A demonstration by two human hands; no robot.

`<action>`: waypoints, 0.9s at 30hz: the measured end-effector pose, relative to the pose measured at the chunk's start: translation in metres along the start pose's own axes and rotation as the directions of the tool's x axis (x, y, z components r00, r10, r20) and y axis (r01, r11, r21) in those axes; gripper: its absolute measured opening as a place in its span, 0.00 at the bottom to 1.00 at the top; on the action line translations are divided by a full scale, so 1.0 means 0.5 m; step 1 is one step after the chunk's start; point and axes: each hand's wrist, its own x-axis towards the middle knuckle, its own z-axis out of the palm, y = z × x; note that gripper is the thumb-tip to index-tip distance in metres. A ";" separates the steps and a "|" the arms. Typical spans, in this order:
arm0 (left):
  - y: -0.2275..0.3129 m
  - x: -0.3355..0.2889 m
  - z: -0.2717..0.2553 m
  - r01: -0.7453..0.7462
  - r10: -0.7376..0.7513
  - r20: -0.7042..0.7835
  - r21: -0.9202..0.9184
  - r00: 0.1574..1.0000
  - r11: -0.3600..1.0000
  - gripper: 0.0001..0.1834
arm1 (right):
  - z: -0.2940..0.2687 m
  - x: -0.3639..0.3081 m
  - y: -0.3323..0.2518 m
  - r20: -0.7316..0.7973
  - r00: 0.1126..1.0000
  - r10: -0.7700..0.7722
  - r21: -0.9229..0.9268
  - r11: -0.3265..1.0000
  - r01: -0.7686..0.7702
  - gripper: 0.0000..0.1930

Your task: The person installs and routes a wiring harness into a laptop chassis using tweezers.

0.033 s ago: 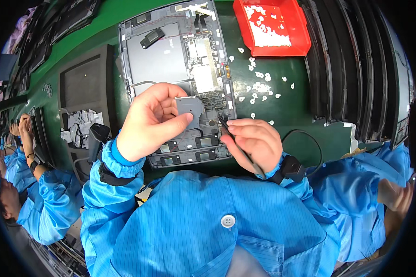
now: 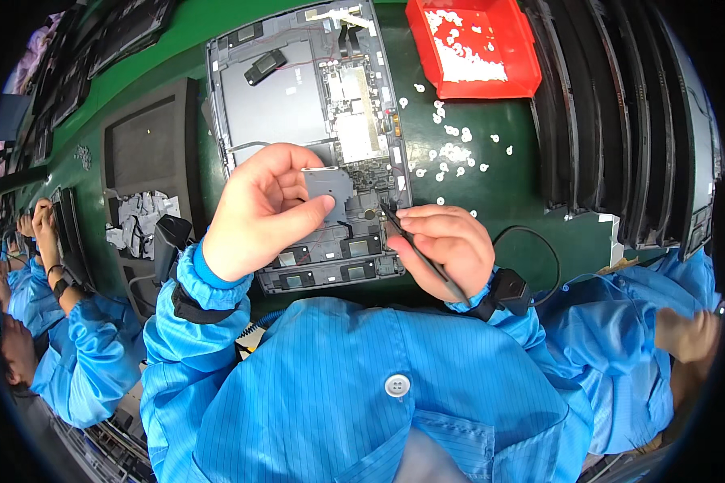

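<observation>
Clamping a grey plate (image 2: 321, 184), left fingers (image 2: 308, 215) sit beside right fingers (image 2: 441, 224) gripping a black tool (image 2: 441, 274); tiny lettering (image 2: 297, 76) marks the device (image 2: 274, 101).

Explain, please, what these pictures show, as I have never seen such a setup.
These are a person's own bare hands, not a machine, seen through a wide fisheye camera worn on the head, so straight edges bend. The left hand holds a flat grey piece over an opened device. The right hand holds a slender dark tool, its tip just inside the device's right edge. The device lies on a green table, with white pieces to its right and a red bin holding more. Co-workers' blue sleeves show at both sides.
</observation>
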 end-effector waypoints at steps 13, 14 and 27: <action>0.143 0.097 -0.032 -0.223 0.230 -0.147 0.058 0.962 0.973 0.12 | -0.024 0.120 0.010 -0.251 0.825 0.507 0.353 0.841 -0.410 0.13; 0.142 0.121 -0.032 -0.258 0.262 -0.156 0.044 0.952 0.965 0.12 | -0.019 0.133 0.015 -0.246 0.809 0.534 0.352 0.827 -0.438 0.12; 0.068 0.230 -0.031 -0.267 0.256 -0.221 -0.019 0.941 0.964 0.11 | 0.071 0.154 0.092 -0.277 0.935 0.223 -0.080 0.964 -0.253 0.11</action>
